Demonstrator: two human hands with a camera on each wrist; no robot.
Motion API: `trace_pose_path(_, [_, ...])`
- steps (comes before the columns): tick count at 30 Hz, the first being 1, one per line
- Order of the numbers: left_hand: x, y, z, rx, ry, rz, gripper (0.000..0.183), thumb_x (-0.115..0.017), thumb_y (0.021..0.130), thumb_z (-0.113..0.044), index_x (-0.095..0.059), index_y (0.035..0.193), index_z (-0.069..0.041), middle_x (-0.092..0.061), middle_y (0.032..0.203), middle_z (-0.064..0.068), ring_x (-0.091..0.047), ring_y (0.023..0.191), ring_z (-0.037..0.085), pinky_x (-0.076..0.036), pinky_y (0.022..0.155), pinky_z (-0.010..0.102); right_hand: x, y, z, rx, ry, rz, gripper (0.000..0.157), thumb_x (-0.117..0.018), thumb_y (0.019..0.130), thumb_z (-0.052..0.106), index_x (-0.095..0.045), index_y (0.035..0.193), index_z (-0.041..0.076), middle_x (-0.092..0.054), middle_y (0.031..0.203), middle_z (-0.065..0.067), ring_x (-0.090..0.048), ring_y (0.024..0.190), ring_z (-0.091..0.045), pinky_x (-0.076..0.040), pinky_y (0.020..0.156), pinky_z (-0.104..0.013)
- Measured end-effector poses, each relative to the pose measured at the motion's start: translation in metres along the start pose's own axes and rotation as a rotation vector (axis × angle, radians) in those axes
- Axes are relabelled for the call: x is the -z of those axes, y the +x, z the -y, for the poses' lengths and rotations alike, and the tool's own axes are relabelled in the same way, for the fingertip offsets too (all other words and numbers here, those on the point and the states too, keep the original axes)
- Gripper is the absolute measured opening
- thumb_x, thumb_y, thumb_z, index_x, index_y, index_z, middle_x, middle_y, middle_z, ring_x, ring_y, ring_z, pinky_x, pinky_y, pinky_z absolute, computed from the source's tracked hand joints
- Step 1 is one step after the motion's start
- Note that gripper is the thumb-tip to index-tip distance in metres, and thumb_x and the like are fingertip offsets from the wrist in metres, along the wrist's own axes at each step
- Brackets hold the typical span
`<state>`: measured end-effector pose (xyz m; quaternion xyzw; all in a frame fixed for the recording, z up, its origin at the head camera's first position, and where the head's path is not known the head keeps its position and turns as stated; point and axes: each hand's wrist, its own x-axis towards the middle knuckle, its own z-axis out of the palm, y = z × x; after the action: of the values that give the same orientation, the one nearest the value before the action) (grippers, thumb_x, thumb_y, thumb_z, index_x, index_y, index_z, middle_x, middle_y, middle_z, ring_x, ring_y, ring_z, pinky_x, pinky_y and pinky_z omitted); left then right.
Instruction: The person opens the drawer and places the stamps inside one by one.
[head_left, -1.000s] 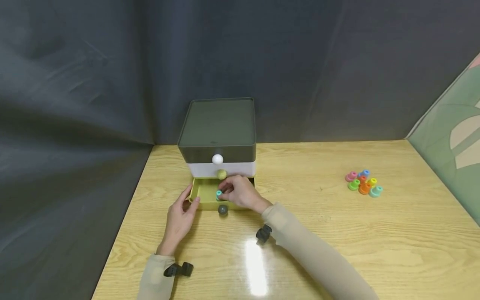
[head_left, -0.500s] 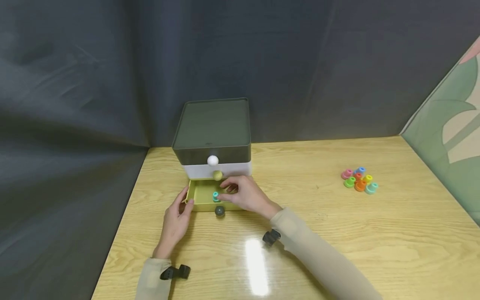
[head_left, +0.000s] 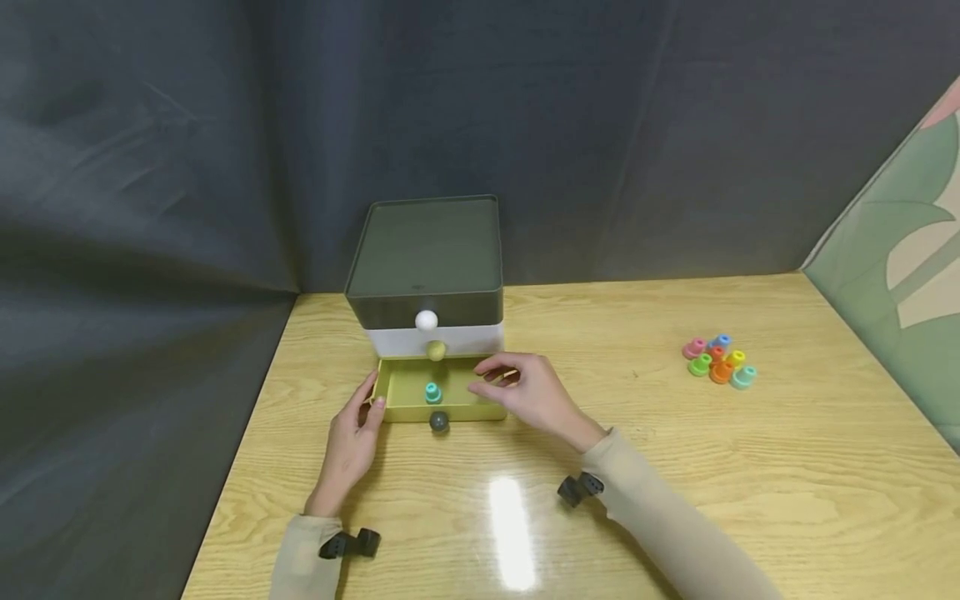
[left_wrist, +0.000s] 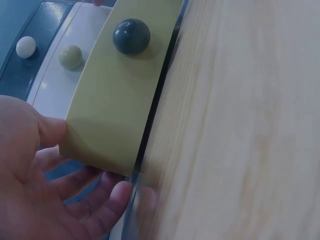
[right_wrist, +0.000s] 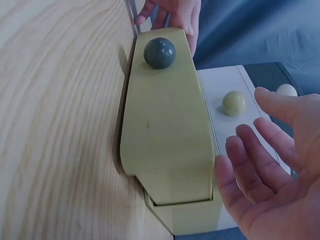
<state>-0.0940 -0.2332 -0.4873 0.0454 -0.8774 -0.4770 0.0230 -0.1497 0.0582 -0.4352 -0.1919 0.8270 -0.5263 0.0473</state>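
Observation:
A yellow-green bottom drawer (head_left: 472, 413) with a dark round knob (head_left: 439, 422) is pulled out of a small three-tier cabinet (head_left: 427, 250). Upright inside it stands a teal flanged peg (head_left: 433, 392). My left hand (head_left: 349, 450) holds the drawer's front left corner; the left wrist view shows the thumb on the upper edge and fingers along the side. Above the drawer's right end hovers my right hand (head_left: 534, 396), holding nothing. Its fingers (right_wrist: 260, 175) are spread and slightly bent in the right wrist view, where the peg is hidden behind the drawer front.
A cluster of several coloured flanged pegs (head_left: 721, 372) lies on the wooden table (head_left: 637, 467) to the right. Upper drawers with a white knob (head_left: 426, 321) and a green knob (head_left: 436, 350) are closed. A dark curtain (head_left: 465, 100) hangs behind and at left.
My right hand has let go of the teal peg and moved right, away from it. The peg now stands in the drawer. My left hand keeps its place at the drawer corner.

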Motion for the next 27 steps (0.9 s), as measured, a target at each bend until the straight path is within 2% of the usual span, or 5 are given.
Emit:
trace_pose_path(9, [0.0, 0.0, 0.0, -0.005, 0.003, 0.009, 0.056, -0.046, 0.115, -0.029, -0.034, 0.168, -0.017, -0.046, 0.166, 0.018, -0.059, 0.138, 0.04, -0.047, 0.114, 0.056, 0.027, -0.019, -0.012, -0.014, 0.014, -0.062, 0.022, -0.085, 0.092, 0.019, -0.081, 0.11, 0.008, -0.081, 0.11, -0.01, -0.076, 0.098, -0.022, -0.063, 0.086, -0.036])
trace_pose_path(18, [0.0, 0.0, 0.001, -0.005, 0.007, -0.007, 0.055, -0.048, 0.115, -0.029, -0.036, 0.168, -0.017, -0.048, 0.165, 0.018, -0.06, 0.137, 0.039, -0.048, 0.113, 0.056, 0.059, -0.039, -0.034, -0.07, -0.077, -0.161, 0.021, -0.081, 0.096, 0.021, -0.081, 0.113, 0.008, -0.081, 0.111, -0.006, -0.076, 0.098, -0.022, -0.061, 0.083, -0.027])
trace_pose_path(23, [0.002, -0.001, 0.001, -0.002, 0.01, -0.012, 0.055, -0.049, 0.115, -0.03, -0.037, 0.167, -0.017, -0.049, 0.164, 0.018, -0.06, 0.136, 0.039, -0.05, 0.112, 0.056, 0.075, -0.046, -0.039, -0.103, -0.117, -0.195, 0.024, -0.077, 0.099, 0.025, -0.08, 0.117, 0.009, -0.081, 0.116, -0.008, -0.077, 0.096, -0.026, -0.06, 0.08, -0.026])
trace_pose_path(27, [0.002, -0.001, 0.001, 0.001, 0.012, -0.006, 0.056, -0.049, 0.115, -0.032, -0.037, 0.167, -0.017, -0.05, 0.163, 0.02, -0.06, 0.136, 0.04, -0.049, 0.112, 0.056, 0.088, -0.052, -0.043, -0.109, -0.149, -0.224, 0.025, -0.075, 0.101, 0.026, -0.079, 0.119, 0.009, -0.08, 0.117, -0.01, -0.077, 0.101, -0.03, -0.06, 0.082, -0.024])
